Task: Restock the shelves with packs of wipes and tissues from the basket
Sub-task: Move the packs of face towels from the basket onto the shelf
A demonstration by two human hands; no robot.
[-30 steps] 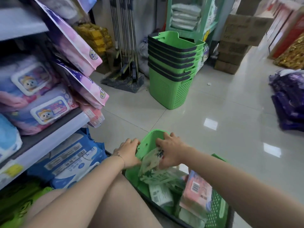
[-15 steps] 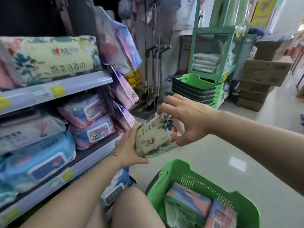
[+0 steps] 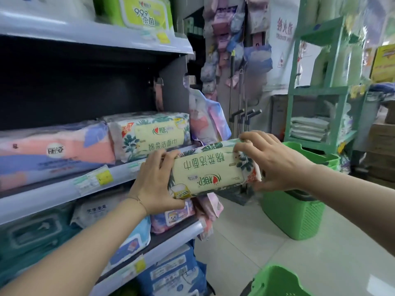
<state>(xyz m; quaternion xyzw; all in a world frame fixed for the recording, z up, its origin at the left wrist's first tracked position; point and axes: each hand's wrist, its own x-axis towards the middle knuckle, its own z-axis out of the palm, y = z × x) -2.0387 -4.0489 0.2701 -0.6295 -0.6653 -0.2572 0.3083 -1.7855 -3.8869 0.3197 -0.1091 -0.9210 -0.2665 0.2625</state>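
A cream pack of tissues with green leaf print (image 3: 205, 171) is held level in the air, its label upside down, just in front of the middle shelf (image 3: 64, 189). My left hand (image 3: 156, 180) grips its left end. My right hand (image 3: 271, 159) grips its right end, fingers curled over the top edge. A matching leaf-print pack (image 3: 149, 135) lies on that shelf right behind it, beside a pink and purple pack (image 3: 55, 152). Only the green rim of the basket (image 3: 275, 280) shows at the bottom edge; its contents are out of view.
Wipe packs fill the lower shelves (image 3: 128, 242) and the top shelf (image 3: 132, 13). Pink and purple packs hang at the shelf end (image 3: 209, 120). A stack of green baskets (image 3: 299, 210) stands on the tiled floor, with mop handles (image 3: 241, 116) and a green rack (image 3: 320, 116) behind.
Both hands lifted the leaf-print pack out of the basket and raised it up to the middle shelf, turning it level. The view rose from the floor to the shelves.
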